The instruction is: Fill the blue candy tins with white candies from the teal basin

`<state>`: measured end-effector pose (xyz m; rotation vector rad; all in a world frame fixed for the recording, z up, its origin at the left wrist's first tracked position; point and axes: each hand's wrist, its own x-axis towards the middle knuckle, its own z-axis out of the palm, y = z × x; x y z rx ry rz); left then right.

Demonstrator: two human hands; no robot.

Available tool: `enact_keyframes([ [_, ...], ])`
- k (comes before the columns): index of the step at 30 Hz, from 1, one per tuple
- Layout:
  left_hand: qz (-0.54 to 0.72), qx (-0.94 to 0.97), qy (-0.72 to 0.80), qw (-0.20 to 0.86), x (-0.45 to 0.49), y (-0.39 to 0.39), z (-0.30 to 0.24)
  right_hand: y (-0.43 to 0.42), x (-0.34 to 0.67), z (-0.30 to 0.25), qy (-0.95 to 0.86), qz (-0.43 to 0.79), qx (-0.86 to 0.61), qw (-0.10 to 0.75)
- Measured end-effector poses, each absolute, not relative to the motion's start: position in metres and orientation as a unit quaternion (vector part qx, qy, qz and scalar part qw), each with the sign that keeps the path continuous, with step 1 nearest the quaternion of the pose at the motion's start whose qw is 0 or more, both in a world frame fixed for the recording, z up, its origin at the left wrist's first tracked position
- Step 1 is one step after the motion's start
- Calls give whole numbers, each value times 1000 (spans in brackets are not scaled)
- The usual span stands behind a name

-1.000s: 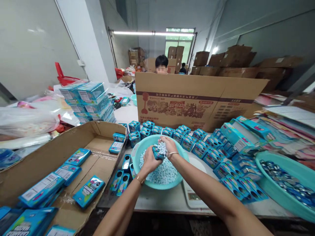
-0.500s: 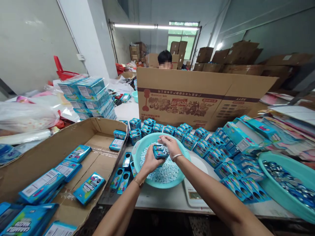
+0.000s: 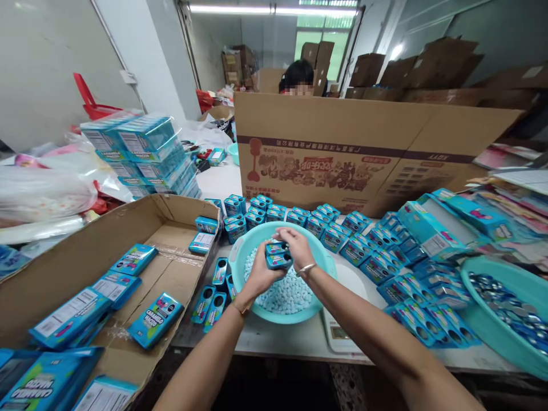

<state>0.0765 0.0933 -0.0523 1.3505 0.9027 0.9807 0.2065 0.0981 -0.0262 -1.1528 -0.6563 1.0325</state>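
My left hand [image 3: 262, 275] is wrapped around two small blue candy tins [image 3: 277, 261], held one against the other above a turquoise basin [image 3: 327, 271]. My right hand [image 3: 298, 249] is at their upper right side, fingers bent together against the tins; whether anything is pinched in them is hidden. Many pale blue candies [image 3: 285, 295] fill the bottom of the basin. Left of the basin stand several blue tins [image 3: 208, 302] with dark round openings on top.
Rows of similar tins [image 3: 349, 251] curve behind and right of the basin. A white scale [image 3: 342, 337] is partly under my right forearm. A cardboard tray [image 3: 171, 274] with blue packs lies left, a basin of shiny blue lids [image 3: 483, 325] right. A cardboard panel [image 3: 308, 125] screens a person [image 3: 298, 74].
The view has tilted down slightly. My right fingers have moved from above the candies onto the tins, and both tins now show more plainly in my left hand.
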Motion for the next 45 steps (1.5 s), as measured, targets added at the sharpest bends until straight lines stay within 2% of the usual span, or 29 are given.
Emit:
enact_keyframes([
  [4, 389, 591, 386, 593, 56, 86, -42, 106, 230, -47, -295, 476, -543, 626],
  [6, 386, 604, 367, 593, 39, 79, -36, 110, 247, -59, -359, 437, -611, 553],
  [9, 413, 622, 327, 580, 19, 69, -33, 111, 256, -71, -587, 316, -674, 319],
  [12, 446, 609, 288, 589, 11, 63, -37, 102, 242, -75, -742, 215, -630, 76],
  [13, 450, 602, 282, 596, 11, 61, -39, 98, 235, -75, -763, 202, -614, 30],
  [15, 445, 586, 286, 614, 11, 61, -42, 88, 225, -75, -776, 202, -597, -6],
  [18, 424, 562, 304, 642, 12, 61, -43, 78, 223, -79, -738, 264, -620, 32],
  [22, 409, 547, 314, 659, 10, 59, -37, 76, 240, -79, -624, 467, -601, 178],
  [25, 393, 556, 337, 650, 12, 57, -32, 76, 253, -65, -416, 644, -573, 290],
  [27, 381, 553, 371, 641, 18, 58, -32, 75, 256, -52, -249, 687, -554, 398],
  [31, 406, 546, 450, 578, 43, 65, -48, 71, 238, -29, -26, 601, -495, 627],
  [35, 409, 581, 503, 491, 69, 72, -62, 69, 202, -21, -71, 482, -460, 742],
  [39, 392, 620, 509, 450, 78, 70, -58, 70, 184, -15, -195, 384, -467, 772],
  [45, 417, 645, 458, 447, 76, 65, -45, 70, 192, -5, -279, 402, -488, 723],
])
